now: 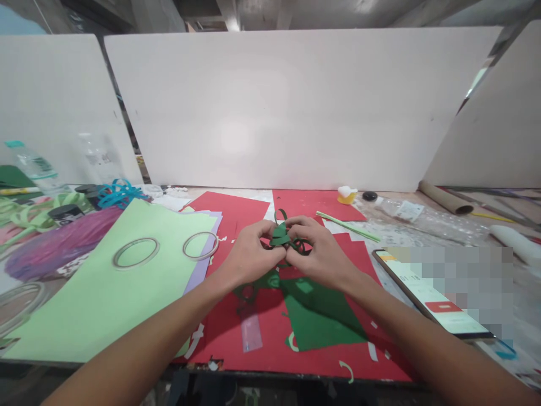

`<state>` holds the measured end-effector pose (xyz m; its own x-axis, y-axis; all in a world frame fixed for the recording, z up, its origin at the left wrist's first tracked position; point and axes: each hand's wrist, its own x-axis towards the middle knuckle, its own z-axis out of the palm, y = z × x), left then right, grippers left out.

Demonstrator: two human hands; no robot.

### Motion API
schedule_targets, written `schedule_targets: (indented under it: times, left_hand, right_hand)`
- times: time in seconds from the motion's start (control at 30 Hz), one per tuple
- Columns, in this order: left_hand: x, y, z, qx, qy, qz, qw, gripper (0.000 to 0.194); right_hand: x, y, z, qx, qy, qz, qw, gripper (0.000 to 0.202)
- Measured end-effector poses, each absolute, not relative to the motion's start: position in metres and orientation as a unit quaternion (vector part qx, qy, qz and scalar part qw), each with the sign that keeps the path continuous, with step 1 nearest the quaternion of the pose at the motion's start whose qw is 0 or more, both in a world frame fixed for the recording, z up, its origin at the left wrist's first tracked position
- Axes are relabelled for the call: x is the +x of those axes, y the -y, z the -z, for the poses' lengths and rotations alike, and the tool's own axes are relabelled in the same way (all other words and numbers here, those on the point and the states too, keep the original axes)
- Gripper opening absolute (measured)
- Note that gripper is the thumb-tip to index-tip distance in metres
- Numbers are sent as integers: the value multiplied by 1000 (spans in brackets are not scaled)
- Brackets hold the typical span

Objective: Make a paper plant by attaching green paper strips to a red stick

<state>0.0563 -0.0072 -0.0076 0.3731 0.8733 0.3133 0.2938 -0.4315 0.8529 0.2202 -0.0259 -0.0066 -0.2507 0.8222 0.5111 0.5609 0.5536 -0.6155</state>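
Both my hands meet over the middle of the table around a small dark green paper piece (279, 235) with curled strips. My left hand (253, 254) pinches it from the left, fingers closed. From the right, my right hand (319, 254) grips it with thumb and fingertips; dark green loops stick out between the fingers. The fingers partly hide its shape. Below my hands lies a green paper sheet (325, 316) on red paper (236, 361). Left of that sheet is a small see-through pinkish strip (252, 332), with something dark green at its upper end that I cannot make out.
Light green paper (139, 299) at left bears two tape rolls (135, 239). Beyond are a purple plastic bag (63, 242), blue curled strips (120, 194) and a bottle (38, 163). At right lie a phone (435, 299), green strips (349, 226) and a cardboard tube (446, 197). White boards (296, 107) stand behind.
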Motion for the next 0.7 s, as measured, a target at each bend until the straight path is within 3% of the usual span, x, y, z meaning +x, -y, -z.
schedule_targets:
  times: [0.5, 0.7]
  left_hand:
    - [56, 5, 10, 755, -385, -407, 340, 12]
    - [38, -7, 1, 758, -302, -361, 451, 18]
  right_hand:
    - [222, 24, 7, -449, 775, -148, 420, 6]
    - [236, 20, -4, -443, 750, -279, 405, 9]
